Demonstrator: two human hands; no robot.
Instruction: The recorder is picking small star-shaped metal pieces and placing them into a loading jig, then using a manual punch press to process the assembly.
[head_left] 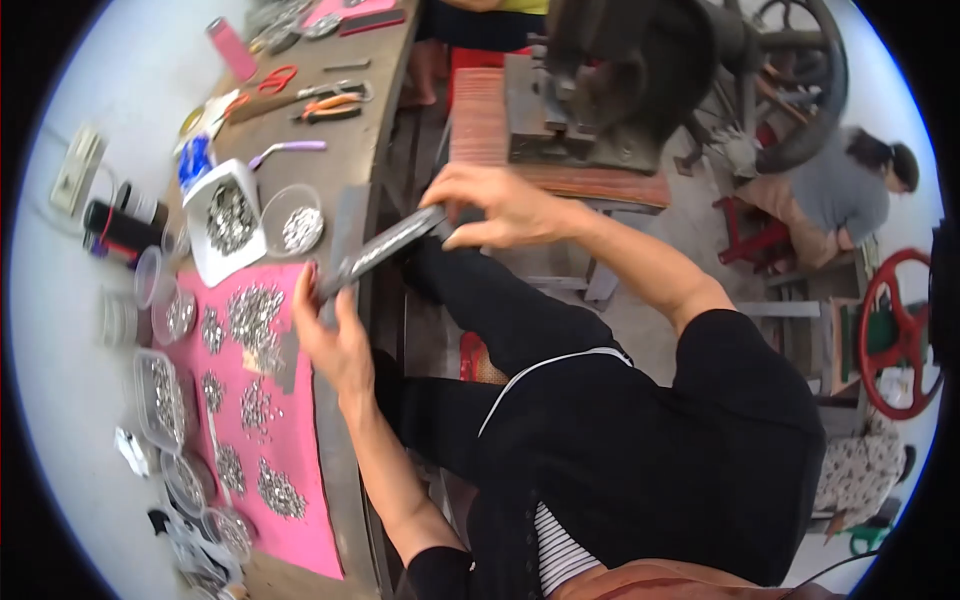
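Note:
Both my hands hold a long narrow dark strip (385, 247) studded with small silvery pieces, slanting over the edge of the workbench (345, 130). My left hand (328, 335) grips its lower end beside the pink mat (290, 450). My right hand (495, 205) grips its upper end, out past the bench edge above my dark trousers. Heaps of small silvery metal parts (252, 312) lie on the pink mat close to my left hand.
A white scoop tray (228, 222) and a clear bowl (293, 220) of parts stand beyond the mat. Scissors and pliers (325, 103) lie farther up the bench. A dark press machine (620, 80) stands ahead; a seated person (830, 200) is at right.

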